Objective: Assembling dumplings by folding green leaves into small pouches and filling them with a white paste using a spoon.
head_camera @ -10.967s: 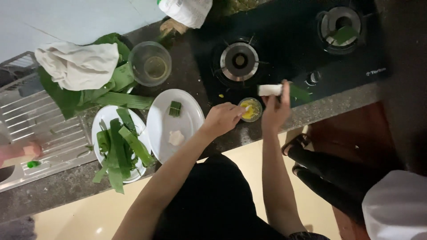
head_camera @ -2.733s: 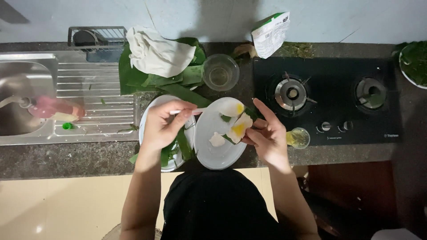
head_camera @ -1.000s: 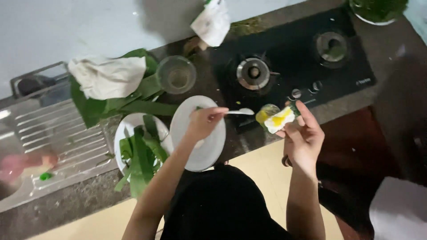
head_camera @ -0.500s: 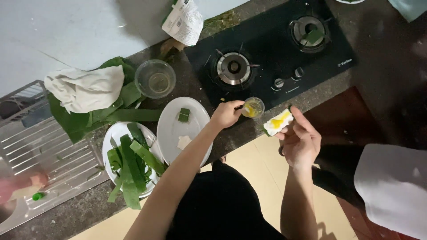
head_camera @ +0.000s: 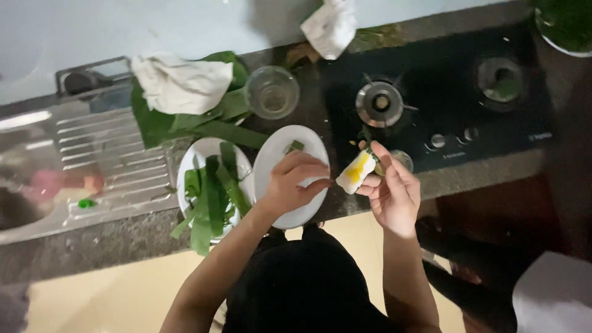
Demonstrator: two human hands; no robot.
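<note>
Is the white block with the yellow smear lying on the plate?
No, the right hand holds the white block up beside the plate.

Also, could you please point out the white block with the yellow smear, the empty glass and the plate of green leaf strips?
white block (head_camera: 356, 173), head view, on its yellow-smeared top face.
glass (head_camera: 272, 92), head view, on its clear bottom.
plate of leaf strips (head_camera: 189, 166), head view, on its bare white rim.

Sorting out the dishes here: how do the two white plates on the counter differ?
The left plate is piled with green leaf strips, while the right plate is nearly bare, showing only one small green piece. The left plate lies uncovered by hands; the left hand hovers over the right plate, hiding part of it. The right plate looks somewhat larger. Both are round, white and side by side.
</note>
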